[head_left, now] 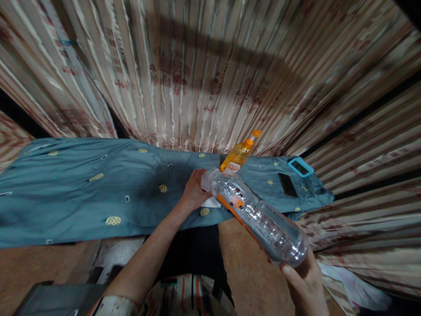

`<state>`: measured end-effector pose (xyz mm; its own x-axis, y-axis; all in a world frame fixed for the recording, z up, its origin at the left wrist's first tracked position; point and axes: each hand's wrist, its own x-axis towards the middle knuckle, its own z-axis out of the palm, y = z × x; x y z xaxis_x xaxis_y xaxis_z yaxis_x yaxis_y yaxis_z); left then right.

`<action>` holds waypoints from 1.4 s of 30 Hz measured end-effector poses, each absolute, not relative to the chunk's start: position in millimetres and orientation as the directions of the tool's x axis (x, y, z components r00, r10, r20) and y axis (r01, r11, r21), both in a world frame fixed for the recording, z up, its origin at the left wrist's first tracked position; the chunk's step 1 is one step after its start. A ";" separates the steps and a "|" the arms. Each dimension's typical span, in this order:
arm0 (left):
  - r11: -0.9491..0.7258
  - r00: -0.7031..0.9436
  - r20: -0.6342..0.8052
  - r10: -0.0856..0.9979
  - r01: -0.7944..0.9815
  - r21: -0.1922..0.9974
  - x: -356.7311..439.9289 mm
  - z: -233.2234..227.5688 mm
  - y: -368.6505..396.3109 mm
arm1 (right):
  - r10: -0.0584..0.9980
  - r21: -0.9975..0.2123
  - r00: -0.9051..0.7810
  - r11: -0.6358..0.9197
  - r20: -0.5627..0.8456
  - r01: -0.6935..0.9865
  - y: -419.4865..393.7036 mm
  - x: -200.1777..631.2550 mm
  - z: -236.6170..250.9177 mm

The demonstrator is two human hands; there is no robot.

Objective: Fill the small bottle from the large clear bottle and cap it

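Note:
A large clear plastic bottle [263, 219] with an orange strip and orange-and-black markings lies tilted across the view, its neck to the upper left. My left hand [195, 191] is closed around the neck end, where a clear piece shows by the fingers; the fingertips are partly hidden. At the lower right, my right hand [305, 281] holds the bottle's base, with the thumb showing on the near side. Something flat and white [211, 202] lies on the cloth below the neck. Just behind the neck stands a pump bottle [238, 154] of yellow-orange liquid with an orange top.
A blue-green cloth [75, 188] with pineapple prints covers the long, narrow table. At its right end lie a dark phone [288, 185] and a blue-framed device [300, 167]. Pleated patterned curtains [197, 87] hang close behind and along the right. A dark grey object [55, 300] is at lower left.

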<state>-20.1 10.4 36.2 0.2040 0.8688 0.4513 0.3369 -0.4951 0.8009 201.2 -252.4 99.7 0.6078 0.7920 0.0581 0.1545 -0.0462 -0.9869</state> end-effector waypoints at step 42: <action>-0.491 0.200 0.449 0.871 0.393 0.778 -21.6 28.5 15.8 | 0.835 -0.961 0.502 0.106 0.226 0.256 -256.4 221.3 77.3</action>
